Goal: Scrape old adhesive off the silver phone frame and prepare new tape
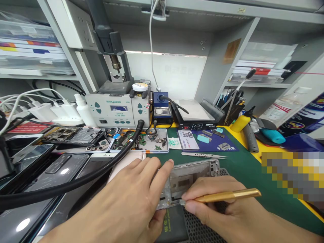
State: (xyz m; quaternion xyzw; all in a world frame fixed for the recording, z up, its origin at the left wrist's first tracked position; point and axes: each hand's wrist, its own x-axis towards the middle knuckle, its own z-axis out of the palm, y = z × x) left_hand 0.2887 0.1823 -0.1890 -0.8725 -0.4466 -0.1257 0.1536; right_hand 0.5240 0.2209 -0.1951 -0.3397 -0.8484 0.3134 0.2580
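Observation:
My left hand is closed on the left end of a bare grey phone frame, fingers over the top and thumb beneath. In my right hand is a slim gold-handled tool, its handle slanting up to the right. The fingertips pinch close to its working end, at the frame's near edge; a small pale bit shows there, too small to name. Under the frame lie a dark pad with yellow-green lettering and a black perforated plate. Tweezers rest just behind the frame.
A thick black hose crosses the left side over several phones. Trays of small parts sit before the hot-air station. A heating plate and a blue mat with blades are further back.

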